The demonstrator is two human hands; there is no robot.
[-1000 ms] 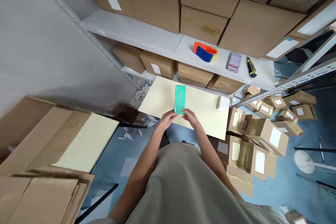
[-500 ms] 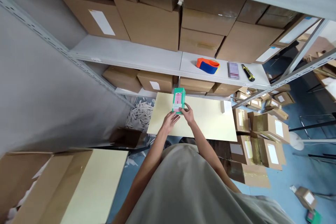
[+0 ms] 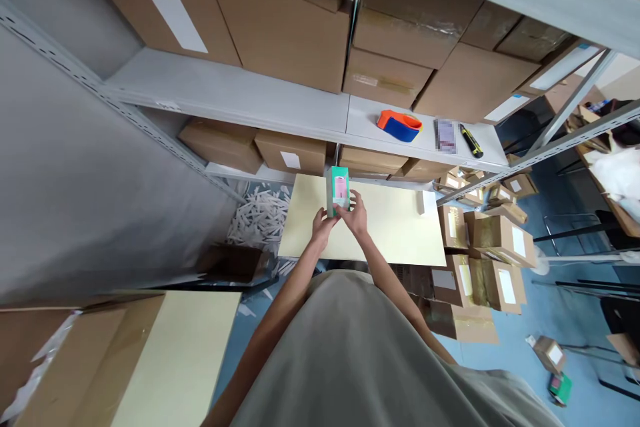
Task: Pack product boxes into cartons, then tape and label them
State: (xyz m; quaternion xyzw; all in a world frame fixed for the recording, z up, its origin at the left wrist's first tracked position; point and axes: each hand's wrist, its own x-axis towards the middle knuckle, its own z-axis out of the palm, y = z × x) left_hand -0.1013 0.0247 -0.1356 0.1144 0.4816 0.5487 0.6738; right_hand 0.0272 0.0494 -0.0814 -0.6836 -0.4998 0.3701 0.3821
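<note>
A small green box [image 3: 339,190] with a pink picture on its front stands upright above the pale yellow board [image 3: 390,227]. My left hand [image 3: 323,225] grips its lower left corner from below. On the lower right side, my right hand [image 3: 355,215] holds the same box, thumb across the front and fingers along the edge. Whether the box's base touches the board is hidden by my hands. A small white box [image 3: 427,203] stands at the board's right end.
An orange and blue tape dispenser [image 3: 400,125], a pixelated card-like item [image 3: 445,136] and a box cutter [image 3: 471,141] lie on the grey shelf [image 3: 290,97]. White paper strips [image 3: 257,217] heap at left. Cardboard boxes [image 3: 500,240] crowd the floor at right; another open carton [image 3: 90,360] is lower left.
The green box has turned slightly, so its plain left side shows more. Both hands keep hold, with the right fingers shifted along its side. The camera view has shifted a little.
</note>
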